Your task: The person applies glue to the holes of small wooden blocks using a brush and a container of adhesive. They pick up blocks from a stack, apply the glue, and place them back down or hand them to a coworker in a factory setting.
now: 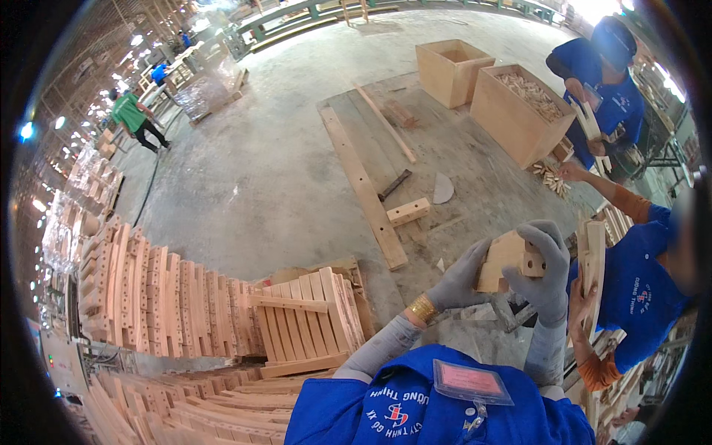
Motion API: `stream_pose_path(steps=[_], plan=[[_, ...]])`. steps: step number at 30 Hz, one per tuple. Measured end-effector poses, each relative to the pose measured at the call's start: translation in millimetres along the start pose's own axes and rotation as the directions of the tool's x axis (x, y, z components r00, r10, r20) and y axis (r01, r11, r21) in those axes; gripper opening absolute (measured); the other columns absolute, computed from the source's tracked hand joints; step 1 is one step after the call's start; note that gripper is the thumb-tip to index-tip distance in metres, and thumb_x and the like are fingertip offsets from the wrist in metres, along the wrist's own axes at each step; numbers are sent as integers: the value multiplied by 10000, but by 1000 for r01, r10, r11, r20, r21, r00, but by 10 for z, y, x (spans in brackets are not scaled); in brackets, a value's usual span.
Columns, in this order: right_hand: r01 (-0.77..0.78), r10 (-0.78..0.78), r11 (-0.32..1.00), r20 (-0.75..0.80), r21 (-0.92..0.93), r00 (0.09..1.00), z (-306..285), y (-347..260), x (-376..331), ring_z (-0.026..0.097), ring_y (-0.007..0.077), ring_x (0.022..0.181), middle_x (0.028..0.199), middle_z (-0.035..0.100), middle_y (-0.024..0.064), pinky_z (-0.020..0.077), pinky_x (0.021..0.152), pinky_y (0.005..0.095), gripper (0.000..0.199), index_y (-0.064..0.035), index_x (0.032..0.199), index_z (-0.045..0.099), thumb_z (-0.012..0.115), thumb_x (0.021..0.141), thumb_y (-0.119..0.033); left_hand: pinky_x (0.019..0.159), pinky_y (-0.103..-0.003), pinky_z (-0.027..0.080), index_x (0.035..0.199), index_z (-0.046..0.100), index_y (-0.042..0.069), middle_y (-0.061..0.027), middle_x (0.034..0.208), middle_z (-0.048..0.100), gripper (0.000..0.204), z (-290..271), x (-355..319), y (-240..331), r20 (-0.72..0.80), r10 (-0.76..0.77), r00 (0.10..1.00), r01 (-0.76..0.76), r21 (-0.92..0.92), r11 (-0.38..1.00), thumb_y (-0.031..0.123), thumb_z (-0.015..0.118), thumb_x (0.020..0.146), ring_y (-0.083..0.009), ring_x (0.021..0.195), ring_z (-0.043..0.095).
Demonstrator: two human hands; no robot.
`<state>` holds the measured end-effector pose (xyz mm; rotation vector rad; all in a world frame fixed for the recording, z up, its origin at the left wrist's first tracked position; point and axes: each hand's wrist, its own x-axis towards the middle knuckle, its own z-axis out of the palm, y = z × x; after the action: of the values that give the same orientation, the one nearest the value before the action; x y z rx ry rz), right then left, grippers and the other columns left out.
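Note:
Both my hands wear grey gloves and are raised in front of my chest. A pale flat wooden piece (498, 261) sits between them. My left hand (461, 276) grips its left edge. My right hand (547, 268) wraps round its right side, with fingers curled about a small end block (532, 263) that has dark round holes. Whether that block is part of the same piece, I cannot tell. Beyond my hands, a hammer (394, 185) lies near a short drilled wooden block (409, 212) and a long drilled board (363, 189).
Stacked wooden parts (170, 297) and a slatted wooden panel (300, 315) stand at my left. Ahead right are an open wooden box (454, 74) and another box (519, 122) filled with small wooden pieces. Two co-workers in blue shirts (630, 297) work close on my right.

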<state>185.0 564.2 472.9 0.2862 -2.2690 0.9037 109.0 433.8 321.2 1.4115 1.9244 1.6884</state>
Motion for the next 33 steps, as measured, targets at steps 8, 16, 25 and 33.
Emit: stream_pose_path(steps=[8, 16, 25, 33], plan=[[-60, 59, 996, -23, -65, 998, -42, -96, -49, 565, 229, 789, 936, 558, 139, 466, 654, 310, 515, -1, 998, 593, 772, 539, -151, 997, -444, 347, 1367, 228, -8, -287, 1318, 340, 985, -3, 178, -81, 100, 57, 993, -46, -109, 993, 209, 783, 582, -431, 1212, 372], [-130, 111, 981, -135, -143, 985, -309, -252, -109, 550, 214, 746, 920, 567, 148, 445, 636, 298, 538, 9, 981, 602, 779, 526, -216, 920, -483, 393, 1280, 346, 1, -282, 1262, 393, 703, 415, 122, -113, -57, 362, 931, -365, -77, 928, 40, 641, 642, -443, 1117, 448], [-328, 228, 906, -343, -267, 911, -534, -302, -485, 559, 234, 855, 1016, 550, 161, 460, 716, 309, 671, 13, 1087, 565, 828, 532, -259, 838, -452, 424, 1239, 414, 26, -206, 1119, 472, 649, 178, 850, -54, 251, 499, 830, -522, 31, 853, 49, 638, 630, -376, 1004, 495], [-690, 601, 676, -347, -260, 720, -223, 236, -1623, 482, 344, 1063, 1143, 499, 159, 401, 911, 428, 749, -51, 1237, 461, 775, 637, -370, 889, -458, 382, 1285, 463, 156, -187, 1094, 491, 661, 16, 1280, -528, 761, 337, 554, -695, 199, 691, 42, 605, 649, -374, 1004, 478]])
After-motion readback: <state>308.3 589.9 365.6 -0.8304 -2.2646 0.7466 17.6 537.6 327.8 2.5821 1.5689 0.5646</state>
